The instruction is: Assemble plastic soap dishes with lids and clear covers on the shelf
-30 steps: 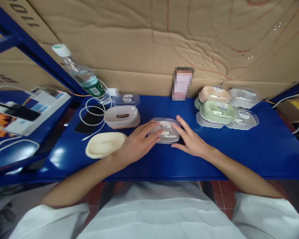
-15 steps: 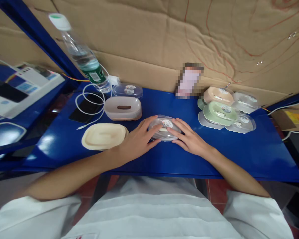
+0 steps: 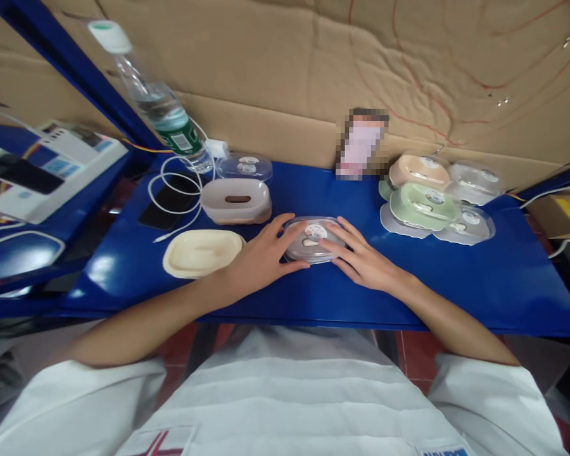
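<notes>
A small oval soap box with a clear lid (image 3: pixel 312 241) lies on the blue table (image 3: pixel 479 278) in front of me. My left hand (image 3: pixel 261 259) grips its left side, fingers over the lid. My right hand (image 3: pixel 365 259) holds its right side, fingers stretched along the edge. Left of them sits a cream tray (image 3: pixel 200 252), and behind it a pinkish box base (image 3: pixel 236 201) and a loose clear lid (image 3: pixel 244 168).
A pile of several lidded boxes, green (image 3: pixel 422 204) and peach (image 3: pixel 420 170) among them, stands at the right back. A water bottle (image 3: pixel 156 104), a white cable (image 3: pixel 175 206) and a dark phone (image 3: pixel 168 201) are at the left back. Cardboard lines the wall.
Both hands stay on the clear-lidded box; the fingers have closed in a little over the lid. The camera has shifted slightly.
</notes>
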Tool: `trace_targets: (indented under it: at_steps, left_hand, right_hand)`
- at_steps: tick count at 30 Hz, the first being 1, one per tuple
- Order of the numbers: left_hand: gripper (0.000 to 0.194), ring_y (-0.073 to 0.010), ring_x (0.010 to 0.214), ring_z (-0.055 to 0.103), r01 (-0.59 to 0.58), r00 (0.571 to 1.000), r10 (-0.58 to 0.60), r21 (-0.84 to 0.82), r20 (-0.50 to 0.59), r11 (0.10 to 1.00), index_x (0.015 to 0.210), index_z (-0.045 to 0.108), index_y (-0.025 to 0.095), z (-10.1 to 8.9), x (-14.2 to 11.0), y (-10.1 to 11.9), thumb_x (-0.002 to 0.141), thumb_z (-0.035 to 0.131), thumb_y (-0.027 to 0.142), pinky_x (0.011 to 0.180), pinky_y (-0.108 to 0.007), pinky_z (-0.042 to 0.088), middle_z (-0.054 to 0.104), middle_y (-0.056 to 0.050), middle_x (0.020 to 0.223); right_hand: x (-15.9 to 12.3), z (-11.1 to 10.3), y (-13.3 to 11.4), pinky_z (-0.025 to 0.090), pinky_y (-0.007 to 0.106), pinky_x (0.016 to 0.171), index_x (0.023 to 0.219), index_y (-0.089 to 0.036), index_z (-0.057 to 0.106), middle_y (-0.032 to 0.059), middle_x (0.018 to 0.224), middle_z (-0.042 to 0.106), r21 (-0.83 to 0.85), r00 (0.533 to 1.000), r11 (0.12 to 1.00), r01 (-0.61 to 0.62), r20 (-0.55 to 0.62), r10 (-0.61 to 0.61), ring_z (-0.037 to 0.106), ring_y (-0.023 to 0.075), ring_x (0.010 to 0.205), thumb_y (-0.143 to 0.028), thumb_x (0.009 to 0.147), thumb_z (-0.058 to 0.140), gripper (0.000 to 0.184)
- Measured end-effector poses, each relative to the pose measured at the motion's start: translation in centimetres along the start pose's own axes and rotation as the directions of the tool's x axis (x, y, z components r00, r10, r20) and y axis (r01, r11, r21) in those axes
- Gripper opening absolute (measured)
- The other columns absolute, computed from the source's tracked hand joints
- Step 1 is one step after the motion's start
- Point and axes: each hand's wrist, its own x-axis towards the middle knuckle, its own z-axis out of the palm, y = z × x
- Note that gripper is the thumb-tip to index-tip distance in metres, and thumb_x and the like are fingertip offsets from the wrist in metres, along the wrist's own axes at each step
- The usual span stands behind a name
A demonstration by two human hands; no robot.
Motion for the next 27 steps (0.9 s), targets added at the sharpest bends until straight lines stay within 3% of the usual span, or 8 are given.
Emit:
trace_targets:
  at_steps: [5, 12, 17, 20, 24, 27]
  left_hand:
    - [0.077, -0.0366, 0.142, 0.062, 0.022, 1.000, -0.022, -0.030, -0.005, 0.999, 0.161, 0.047, 0.031, 0.3, 0.0, -0.2, 0.095, 0.078, 0.058, 0.102, -0.047, 0.065, 0.051, -0.016, 0.159]
    - [0.075, -0.0387, 0.155, 0.047, 0.041, 0.998, -0.039, -0.039, 0.055, 0.998, 0.164, 0.043, 0.027, 0.0, 0.1, 0.1, 0.101, 0.074, 0.051, 0.114, -0.052, 0.058, 0.042, -0.018, 0.169]
    - [0.075, -0.0350, 0.139, 0.061, 0.034, 0.999, -0.033, -0.061, 0.021, 0.998, 0.158, 0.051, 0.026, 0.0, 0.4, 0.0, 0.095, 0.080, 0.053, 0.115, -0.051, 0.057, 0.056, -0.016, 0.151]
    - [0.075, -0.0337, 0.132, 0.064, 0.054, 0.998, -0.052, -0.076, 0.039, 0.996, 0.156, 0.052, 0.026, -0.1, 0.5, 0.0, 0.093, 0.082, 0.053, 0.110, -0.049, 0.060, 0.056, -0.015, 0.147]
    - [0.088, -0.0362, 0.140, 0.059, 0.055, 0.997, -0.045, -0.170, 0.060, 0.984, 0.166, 0.035, 0.030, -0.3, 0.3, 0.3, 0.095, 0.080, 0.054, 0.110, -0.052, 0.059, 0.050, -0.016, 0.156]
    - [0.099, -0.0375, 0.149, 0.052, -0.002, 0.999, -0.010, -0.280, -0.043, 0.960, 0.173, 0.013, 0.032, -0.5, -0.1, 0.8, 0.099, 0.075, 0.054, 0.114, -0.052, 0.057, 0.031, -0.019, 0.173]
  right_hand:
    - [0.0, -0.3, -0.2, 0.042, 0.066, 0.129, 0.175, -0.041, 0.016, 0.0084, 0.181, 0.026, -0.028, 1.000, 1.000, 0.001, 0.006, -0.001, 0.021, 0.0378, 0.169, -0.027, 0.107, 0.064, 0.084]
    - [0.1, -0.1, 0.0, 0.045, 0.068, 0.128, 0.174, -0.045, 0.020, 0.0077, 0.171, 0.045, -0.086, 0.997, 0.994, -0.074, -0.014, 0.073, 0.039, 0.0403, 0.161, -0.037, 0.104, 0.068, 0.086]
    - [0.1, 0.1, 0.1, 0.037, 0.070, 0.131, 0.173, -0.046, 0.024, 0.0066, 0.180, 0.028, -0.025, 0.993, 0.992, -0.122, 0.009, 0.122, 0.031, 0.0428, 0.165, -0.037, 0.100, 0.074, 0.089]
    - [0.1, 0.2, -0.1, 0.041, 0.065, 0.130, 0.173, -0.046, 0.022, 0.0067, 0.182, 0.023, 0.004, 0.992, 0.992, -0.124, -0.004, 0.124, 0.034, 0.0402, 0.164, -0.033, 0.101, 0.073, 0.089]
    - [0.5, -0.9, -0.8, 0.043, 0.062, 0.131, 0.171, -0.046, 0.030, 0.0040, 0.180, 0.029, 0.011, 0.993, 0.994, -0.109, -0.038, 0.110, 0.041, 0.0374, 0.161, -0.032, 0.105, 0.067, 0.078]
    - [0.4, -3.8, -1.8, 0.043, 0.064, 0.130, 0.169, -0.047, 0.036, -0.0011, 0.180, 0.030, -0.041, 0.990, 0.992, -0.121, -0.079, 0.118, 0.042, 0.0373, 0.160, -0.033, 0.106, 0.066, 0.071]
